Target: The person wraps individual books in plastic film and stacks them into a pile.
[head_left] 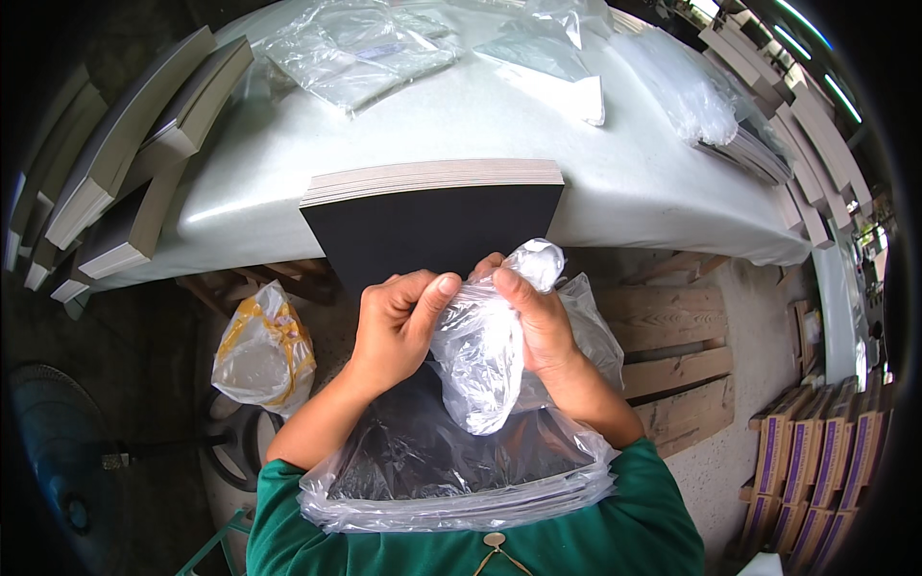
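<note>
A pale, glossy sheet covers the worktable (663,182), its near edge bowed by the lens. Below that edge, right of its middle, a slatted wooden pallet (687,370) lies on a grey, speckled concrete floor (706,480). Brown wooden supports (197,293) show beneath the near edge toward the left corner. Left of and below that corner, in deep shadow, stands a pedestal fan (62,442) with a bluish head and a round base. Beyond the far right corner, white fluorescent tubes (792,41) glow in a slanting row against a dark upper background.
</note>
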Demonstrator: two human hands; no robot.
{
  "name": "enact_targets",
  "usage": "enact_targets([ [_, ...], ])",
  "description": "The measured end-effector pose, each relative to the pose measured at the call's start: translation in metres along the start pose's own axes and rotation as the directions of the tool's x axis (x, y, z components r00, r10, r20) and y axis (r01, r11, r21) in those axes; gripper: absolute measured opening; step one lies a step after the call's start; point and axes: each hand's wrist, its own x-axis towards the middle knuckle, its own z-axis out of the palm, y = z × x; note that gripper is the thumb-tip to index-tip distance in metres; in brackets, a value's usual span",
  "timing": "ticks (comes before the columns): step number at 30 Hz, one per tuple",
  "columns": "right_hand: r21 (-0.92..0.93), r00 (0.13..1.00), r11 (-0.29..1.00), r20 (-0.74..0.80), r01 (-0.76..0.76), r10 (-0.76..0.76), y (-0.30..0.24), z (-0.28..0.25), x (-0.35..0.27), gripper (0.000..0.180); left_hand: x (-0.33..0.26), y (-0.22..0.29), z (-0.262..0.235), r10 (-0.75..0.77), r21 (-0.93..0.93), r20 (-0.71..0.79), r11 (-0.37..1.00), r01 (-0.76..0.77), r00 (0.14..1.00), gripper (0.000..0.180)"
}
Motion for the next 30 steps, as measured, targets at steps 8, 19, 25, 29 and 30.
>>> enact_targets([
  [8, 0.012, 0.990, 1.000, 0.137, -0.019, 0.018, -0.011, 0.001, -0.007, 0.014, 0.008, 0.007, 0.000, 0.127, 0.080, -0.076, 0.989, -0.121, 0.989, 0.017],
  [19, 0.066, 0.979, 0.992, 0.166, 0.106, -0.116, -0.004, -0.004, -0.005, 0.026, 0.013, -0.005, -0.003, 0.023, -0.047, -0.098, 0.999, -0.028, 0.995, 0.020],
  [25, -0.107, 0.992, 0.988, -0.050, 0.108, -0.114, 0.001, -0.010, -0.009, 0.014, 0.009, 0.011, 0.003, 0.316, -0.019, 0.156, 0.948, -0.317, 0.936, 0.016],
  [29, -0.147, 0.986, 0.987, 0.162, 0.066, -0.042, -0.004, -0.016, -0.015, 0.015, 0.017, -0.004, -0.002, 0.114, -0.226, -0.005, 0.968, -0.112, 0.993, 0.019],
  [30, -0.217, 0.972, 0.975, 0.233, 0.056, -0.004, -0.007, -0.018, -0.017, 0.015, 0.018, -0.003, -0.003, 0.091, -0.282, -0.004, 0.955, -0.088, 0.996, 0.021],
])
